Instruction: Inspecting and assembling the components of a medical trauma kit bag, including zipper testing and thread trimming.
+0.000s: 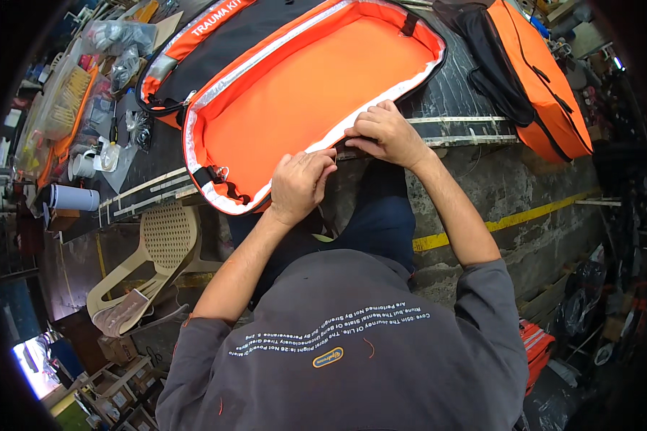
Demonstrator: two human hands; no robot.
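An orange bag (302, 79) with a white-and-silver inner border and dark outer edge lies open on the table in front of me. My left hand (302, 183) is closed on the near edge of the bag, thumb and fingers pinched together. A short way to its right, my right hand (389, 135) grips the same edge with curled fingers. Between the two hands runs a stretch of the white border (352, 128). Anything small inside either pinch is hidden. Black straps (219, 179) hang inside the bag's left end.
An orange-and-black bag (532, 79) stands at the table's right end. Plastic-wrapped parts and a screwdriver (113, 129) lie on the left, near a white mug (83, 165) and a white cylinder (73, 198). A beige plastic chair (167, 241) stands below the table's left side.
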